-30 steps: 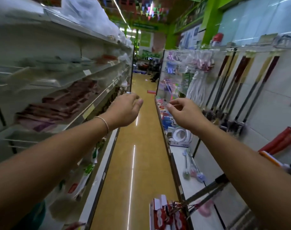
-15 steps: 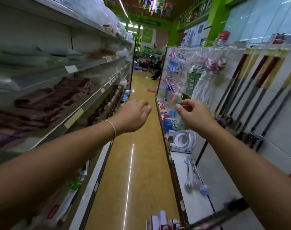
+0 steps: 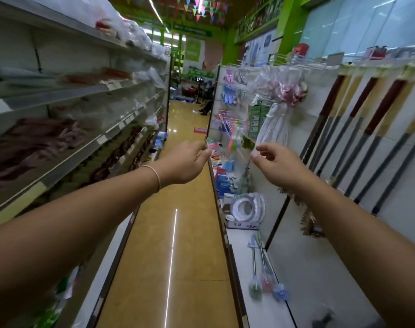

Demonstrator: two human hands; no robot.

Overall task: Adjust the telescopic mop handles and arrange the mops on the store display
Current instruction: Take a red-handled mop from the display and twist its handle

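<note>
Aisle: mop handles [image 3: 358, 138] hang right of empty hands [image 3: 276, 165]

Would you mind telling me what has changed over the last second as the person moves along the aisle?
The view has swung left and upward: the hanging mops now sit further right, and the red handles at lower right have left view. Nothing was grasped or released. Both the left hand and right hand stay outstretched, loosely curled and empty.

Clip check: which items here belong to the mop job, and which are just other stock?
Job:
mops hanging along the right wall
left hand, holding nothing
right hand, holding nothing

Other stock:
toilet seats
brushes on the low shelf
gloves
bagged goods on the left top shelf
</note>
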